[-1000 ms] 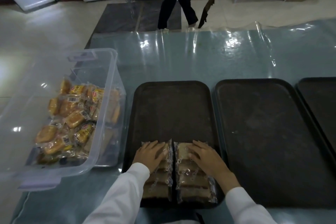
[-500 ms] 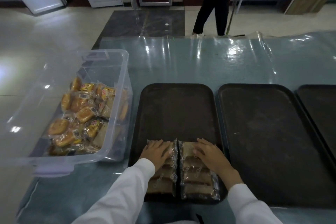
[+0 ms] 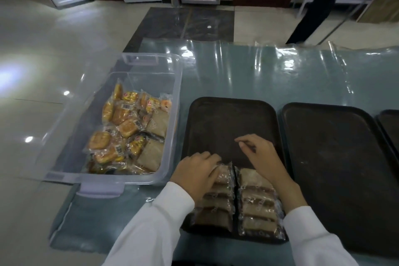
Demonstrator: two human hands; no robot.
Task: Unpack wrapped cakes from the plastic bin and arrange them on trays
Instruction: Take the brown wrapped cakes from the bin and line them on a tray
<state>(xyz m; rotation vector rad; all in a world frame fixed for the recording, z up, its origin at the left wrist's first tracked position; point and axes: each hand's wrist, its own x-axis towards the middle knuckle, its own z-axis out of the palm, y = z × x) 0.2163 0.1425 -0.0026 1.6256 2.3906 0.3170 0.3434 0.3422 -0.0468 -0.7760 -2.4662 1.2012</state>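
Two columns of wrapped cakes sit at the near end of the first tray, so I judge we're early in the arranging step, squaring up a freshly laid row.

Left to right:
- Bin: clear plastic, on the table's left end, well stocked. Roughly a dozen-plus yellow-wrapped cakes, plus at least two brown ones along its right wall. Pile overlaps, so no exact count.
- Left hand: fingers flat, resting on the far cake of the left column. Gripping nothing. About four cakes in that column; sleeve hides part.
- Right column: about five cakes, overlapped like shingles, just beside the left column.
- Right hand: lifted above the bare tray just past the right column, fingers loosely bent, holding nothing.
- Second tray: bare. Third tray: only an edge in view.

Trays: three. Hands: two, apart.

Next move, my guess: reach left into the bin, take more cakes, extend both columns toward the tray's far end. Wrappers look slick, so press each row flat.
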